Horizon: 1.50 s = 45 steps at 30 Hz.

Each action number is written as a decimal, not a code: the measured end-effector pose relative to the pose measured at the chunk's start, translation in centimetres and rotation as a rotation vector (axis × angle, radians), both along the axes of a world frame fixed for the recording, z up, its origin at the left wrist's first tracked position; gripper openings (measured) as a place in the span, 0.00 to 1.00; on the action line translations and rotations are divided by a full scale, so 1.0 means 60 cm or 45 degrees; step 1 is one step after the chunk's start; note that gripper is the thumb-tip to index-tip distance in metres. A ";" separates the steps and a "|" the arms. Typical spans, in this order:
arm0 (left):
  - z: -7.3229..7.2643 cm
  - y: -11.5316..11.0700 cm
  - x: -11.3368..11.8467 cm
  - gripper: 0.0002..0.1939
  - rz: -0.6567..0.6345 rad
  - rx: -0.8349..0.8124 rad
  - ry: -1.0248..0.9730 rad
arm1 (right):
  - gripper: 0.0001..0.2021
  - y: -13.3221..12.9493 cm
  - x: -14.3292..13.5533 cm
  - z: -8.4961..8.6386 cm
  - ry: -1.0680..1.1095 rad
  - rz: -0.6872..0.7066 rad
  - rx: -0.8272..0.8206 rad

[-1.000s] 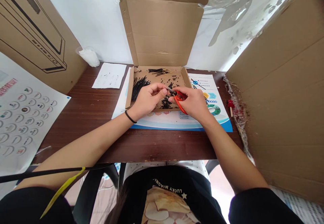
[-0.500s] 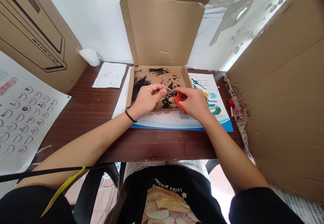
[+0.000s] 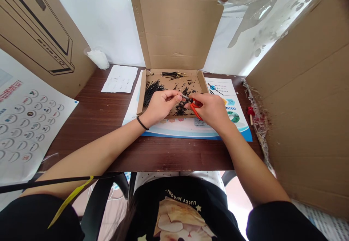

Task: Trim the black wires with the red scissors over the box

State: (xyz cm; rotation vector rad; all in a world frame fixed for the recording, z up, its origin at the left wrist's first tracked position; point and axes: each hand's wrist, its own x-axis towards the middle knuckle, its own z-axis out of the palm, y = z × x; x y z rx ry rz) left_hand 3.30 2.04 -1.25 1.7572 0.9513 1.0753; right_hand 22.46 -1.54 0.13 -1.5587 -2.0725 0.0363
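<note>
My right hand (image 3: 214, 111) is wrapped round red-handled pliers (image 3: 195, 111), whose narrow grey jaws point left. The thumb and forefinger of my left hand (image 3: 160, 104) pinch together right at the jaw tips; what lies between them is too small to make out. Both hands hover over the near part of a shallow cardboard box (image 3: 140, 97). Inside it, a bundle of black wires (image 3: 153, 89) lies at the left. A smaller bunch of black wires with gold-coloured ends (image 3: 173, 75) rests at the back. Short black scraps (image 3: 180, 108) are scattered at the right and below my hands.
The open box lid (image 3: 180, 30) leans up at the back. A printed sheet (image 3: 174, 132) lies under the box, with a few loose wires (image 3: 216, 89) on its right. White paper (image 3: 120, 79) is at left; a small red item with a stick (image 3: 251, 114) is at right. Large cardboard (image 3: 308, 99) stands at right.
The whole view has shifted slightly. My hands hold nearly the same pose, with the pliers still at my left fingertips.
</note>
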 end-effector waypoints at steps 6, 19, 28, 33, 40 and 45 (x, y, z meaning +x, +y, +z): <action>0.004 -0.001 0.000 0.23 0.004 0.002 0.028 | 0.24 -0.003 -0.003 0.004 0.023 -0.057 -0.082; 0.004 0.001 0.000 0.23 -0.006 0.047 0.032 | 0.18 -0.006 -0.008 0.011 0.172 -0.009 -0.146; 0.005 -0.001 -0.001 0.22 -0.031 0.060 0.058 | 0.21 -0.005 -0.001 0.013 0.093 -0.005 -0.153; 0.008 -0.003 0.001 0.23 -0.038 0.042 0.059 | 0.25 -0.005 -0.005 0.015 0.086 -0.115 -0.143; 0.007 -0.002 0.001 0.23 -0.022 0.038 0.044 | 0.22 -0.007 -0.006 0.015 0.206 -0.032 -0.141; 0.004 -0.001 0.001 0.23 -0.014 0.041 0.018 | 0.21 -0.009 -0.008 0.015 0.179 -0.006 -0.175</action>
